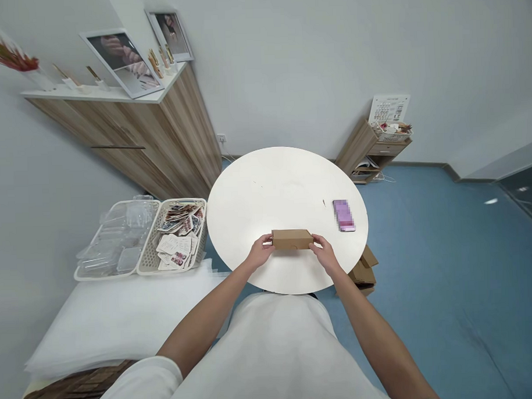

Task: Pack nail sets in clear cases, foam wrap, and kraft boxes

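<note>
A small closed brown cardboard box [292,240] is held at the near part of the round white table [283,181]. My left hand [261,251] grips its left end, fingers closed against the side. At the right end, my right hand [324,251] holds the box in the same way, thumb and fingers pressed on it. The underside of the box is hidden, so I cannot tell if it rests on the tabletop. A purple phone-like object [344,215], pixelated, lies to the right of the box.
Left of the table stand a basket of cards [146,263] and a basket of clear plastic containers [83,270]. Open cardboard boxes [362,273] sit below the table's right edge. A wooden cabinet [176,133] is at the back left, a small shelf unit [355,144] at the back right.
</note>
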Tool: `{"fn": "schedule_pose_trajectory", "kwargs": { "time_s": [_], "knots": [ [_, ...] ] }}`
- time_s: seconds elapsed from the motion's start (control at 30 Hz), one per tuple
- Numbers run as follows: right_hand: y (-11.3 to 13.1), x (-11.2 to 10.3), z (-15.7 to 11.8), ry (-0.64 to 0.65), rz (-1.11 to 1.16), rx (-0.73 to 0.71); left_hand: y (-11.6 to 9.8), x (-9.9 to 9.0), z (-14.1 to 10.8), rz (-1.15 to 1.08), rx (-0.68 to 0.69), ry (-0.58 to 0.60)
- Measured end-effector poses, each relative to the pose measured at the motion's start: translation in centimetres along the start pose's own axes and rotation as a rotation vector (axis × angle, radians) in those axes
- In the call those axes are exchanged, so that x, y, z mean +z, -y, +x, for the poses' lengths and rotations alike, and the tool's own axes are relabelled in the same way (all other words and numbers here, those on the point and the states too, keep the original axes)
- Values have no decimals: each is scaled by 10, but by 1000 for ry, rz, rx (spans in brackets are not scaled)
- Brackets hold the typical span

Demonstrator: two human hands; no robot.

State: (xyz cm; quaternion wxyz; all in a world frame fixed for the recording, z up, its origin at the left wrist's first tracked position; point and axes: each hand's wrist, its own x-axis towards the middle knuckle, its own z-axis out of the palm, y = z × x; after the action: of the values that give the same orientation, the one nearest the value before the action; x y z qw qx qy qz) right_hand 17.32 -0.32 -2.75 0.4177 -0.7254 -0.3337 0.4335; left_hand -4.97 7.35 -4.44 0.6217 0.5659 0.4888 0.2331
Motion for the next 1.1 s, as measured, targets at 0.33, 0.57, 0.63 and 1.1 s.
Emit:
{"fn": "schedule_pose_trajectory", "kwargs": {
  "time_s": [0.33,0.57,0.63,1.1],
  "knots": [
    [-46,-7,-24,-52,82,108,40,39,-9,-23,-20,-66],
    [-40,-12,-16,-55,-161,205,30,43,-6,215,-165,-77],
    [-30,-15,-12,-15,-188,243,24,40,-4,266,-208,-63],
    [-21,-59,9,250,-79,257,-8,71,-11,126,-327,6]
  ]
}}
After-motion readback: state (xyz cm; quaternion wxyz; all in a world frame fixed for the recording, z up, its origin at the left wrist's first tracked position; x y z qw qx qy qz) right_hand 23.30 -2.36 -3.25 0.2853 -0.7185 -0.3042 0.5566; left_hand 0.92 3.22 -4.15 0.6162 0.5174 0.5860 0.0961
